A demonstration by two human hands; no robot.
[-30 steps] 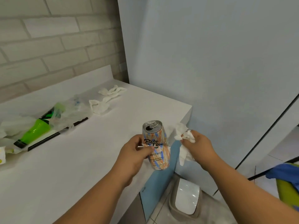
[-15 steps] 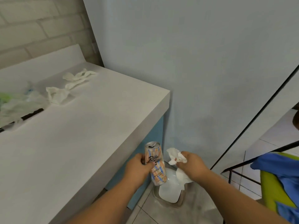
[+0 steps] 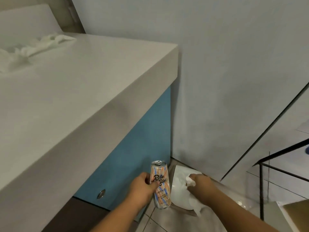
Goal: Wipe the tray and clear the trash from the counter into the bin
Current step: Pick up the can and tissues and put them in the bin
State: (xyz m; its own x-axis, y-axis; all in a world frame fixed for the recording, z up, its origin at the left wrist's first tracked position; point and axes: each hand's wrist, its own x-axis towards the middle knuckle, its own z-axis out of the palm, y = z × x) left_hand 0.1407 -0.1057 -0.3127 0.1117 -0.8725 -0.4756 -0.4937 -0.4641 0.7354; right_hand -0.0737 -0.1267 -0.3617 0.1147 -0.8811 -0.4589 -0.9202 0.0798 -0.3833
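My left hand (image 3: pixel 142 186) grips an opened striped drink can (image 3: pixel 160 185), held upright beside the blue cabinet front. My right hand (image 3: pixel 200 183) clutches a crumpled white tissue (image 3: pixel 190 180) just over the white swing lid of the bin (image 3: pixel 179 185), which stands on the floor in the corner between cabinet and wall. More crumpled white tissues (image 3: pixel 38 46) lie on the white counter (image 3: pixel 75 91) at the far left. The tray is out of view.
A blue cabinet door (image 3: pixel 133 156) with a round metal knob sits under the counter. A pale wall rises behind the bin. A black metal frame (image 3: pixel 267 164) stands at the right, with a brownish box corner (image 3: pixel 297 213) below it. Tiled floor surrounds the bin.
Both hands have dropped from counter height down to the bin, carrying the can and the tissue. The view has tilted down and right, so the green bottle and plastic wrap are gone from sight.
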